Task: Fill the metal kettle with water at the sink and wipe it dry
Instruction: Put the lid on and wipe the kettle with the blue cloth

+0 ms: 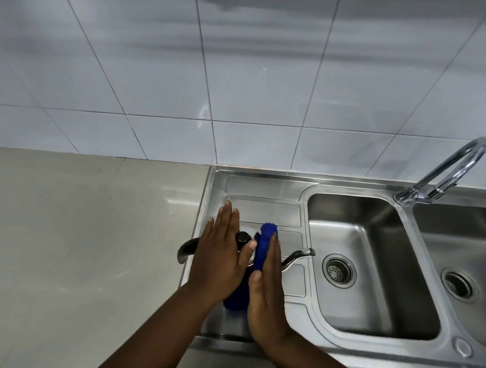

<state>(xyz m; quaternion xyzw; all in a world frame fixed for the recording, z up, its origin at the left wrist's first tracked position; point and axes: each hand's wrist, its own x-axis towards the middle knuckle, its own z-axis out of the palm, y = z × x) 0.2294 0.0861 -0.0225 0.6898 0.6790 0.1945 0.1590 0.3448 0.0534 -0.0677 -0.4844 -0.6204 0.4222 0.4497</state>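
Observation:
The metal kettle (294, 258) stands on the sink's drainboard (263, 210), mostly hidden under my hands. Its spout points right toward the basin, its dark handle sticks out to the left, and the black lid knob (243, 238) shows between my hands. A blue cloth (265, 241) is draped over the kettle's top and front. My left hand (221, 256) lies flat with fingers straight on the kettle's left side. My right hand (267, 295) presses flat against the blue cloth on the kettle's right side.
A left basin (372, 263) with a drain lies right of the drainboard, with a second basin (463, 251) further right. A curved chrome faucet (448, 172) rises at the back right. Beige countertop (78, 245) spreads to the left, with a white tiled wall behind.

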